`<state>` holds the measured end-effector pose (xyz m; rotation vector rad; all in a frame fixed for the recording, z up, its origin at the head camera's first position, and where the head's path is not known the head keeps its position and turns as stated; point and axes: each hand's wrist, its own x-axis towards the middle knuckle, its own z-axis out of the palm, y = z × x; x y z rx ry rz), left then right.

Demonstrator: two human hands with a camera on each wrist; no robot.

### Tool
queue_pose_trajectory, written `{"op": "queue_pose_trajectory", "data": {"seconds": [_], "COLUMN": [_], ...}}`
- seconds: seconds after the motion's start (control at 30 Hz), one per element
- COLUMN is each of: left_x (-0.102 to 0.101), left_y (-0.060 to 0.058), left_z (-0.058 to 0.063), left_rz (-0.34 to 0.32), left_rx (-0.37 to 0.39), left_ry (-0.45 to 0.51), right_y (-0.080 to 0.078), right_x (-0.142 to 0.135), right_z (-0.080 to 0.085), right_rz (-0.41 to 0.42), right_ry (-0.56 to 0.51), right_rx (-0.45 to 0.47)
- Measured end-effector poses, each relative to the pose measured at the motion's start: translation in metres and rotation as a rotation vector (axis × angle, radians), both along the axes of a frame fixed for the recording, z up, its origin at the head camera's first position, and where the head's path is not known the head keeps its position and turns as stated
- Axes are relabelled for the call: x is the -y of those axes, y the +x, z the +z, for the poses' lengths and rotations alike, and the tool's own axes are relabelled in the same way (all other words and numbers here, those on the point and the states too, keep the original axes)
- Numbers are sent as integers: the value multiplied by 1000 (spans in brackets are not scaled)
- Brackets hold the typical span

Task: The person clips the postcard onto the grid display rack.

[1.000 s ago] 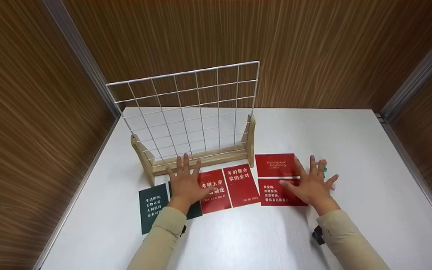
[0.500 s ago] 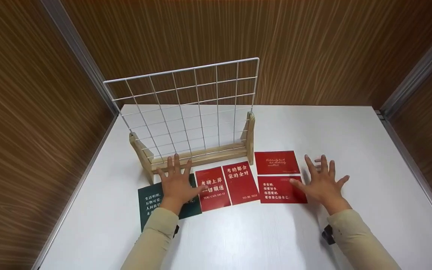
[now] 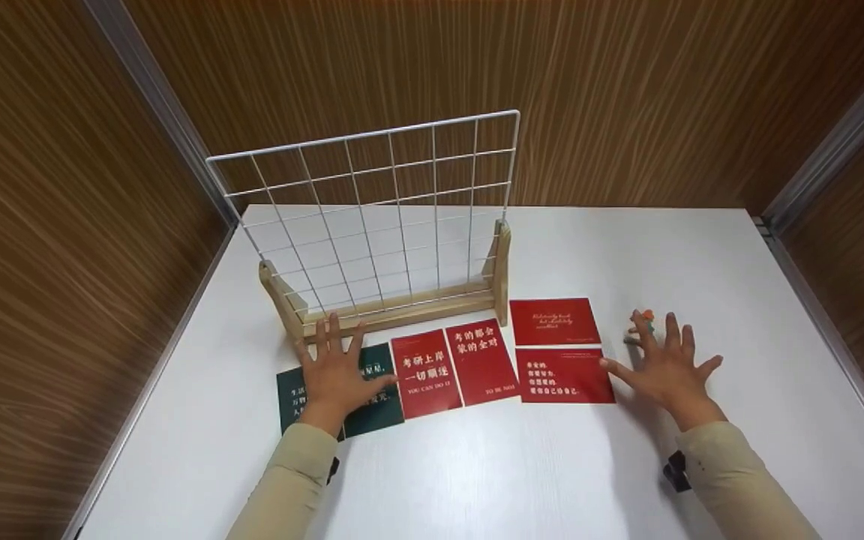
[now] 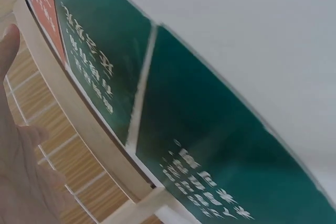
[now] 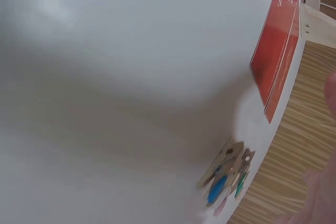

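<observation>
- Two bare hands are yours to watch: your left hand (image 3: 338, 386) and right hand (image 3: 668, 375) both have fingers spread wide, gripping nothing; whether either touches what lies below, you cannot tell.
- The left covers part of two dark-green rectangular paper cards with white lettering (image 3: 372, 415), lower left of the head frame. Sliding the palm while lowered could skew them, since it lies across their join.
- Those fingertips overlap the pale wooden base (image 3: 436, 304) of the white metal wire grid panel (image 3: 363, 138); a forward nudge might catch the rail and shift the whole stand.
- Your right thumb overlaps the edge of the lower of two red landscape paper cards (image 3: 563, 375), right of centre; a stray press could turn it. Two red upright paper cards (image 3: 426, 375) lie at centre, between your hands.
- Small wooden clips with coloured trims (image 3: 648, 319) lie by your right fingers; a sideways sweep could scatter them, as your hand partly hides them from the head view.
- Your right wrist view shows, at lower centre, blue and pink trims on the white surface (image 3: 514, 465) that the head view lacks; the head view alone plainly gives you an orange one.
- Your left wrist view shows the pale gap between the green cards, and lettering your hand masks from above.
</observation>
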<state>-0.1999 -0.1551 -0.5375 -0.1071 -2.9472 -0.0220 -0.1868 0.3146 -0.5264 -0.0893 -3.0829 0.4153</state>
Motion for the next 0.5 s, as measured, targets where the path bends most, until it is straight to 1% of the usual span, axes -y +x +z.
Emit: {"op": "queue_pose_trajectory", "data": {"seconds": [0.17,0.33,0.5], "left_x": [10,20,28], "left_y": [6,12,18], "left_z": [-3,-7,-8], "left_rz": [7,19,23], "left_rx": [10,18,18], "left_ry": [20,19,25], "right_y": [6,9,12], "right_x": [-8,-15,-20], "right_z": [0,1,1], "right_rz": [-10,-13,-30], "right_ry": [-4,-20,-14], "right_rx": [13,36,62]}}
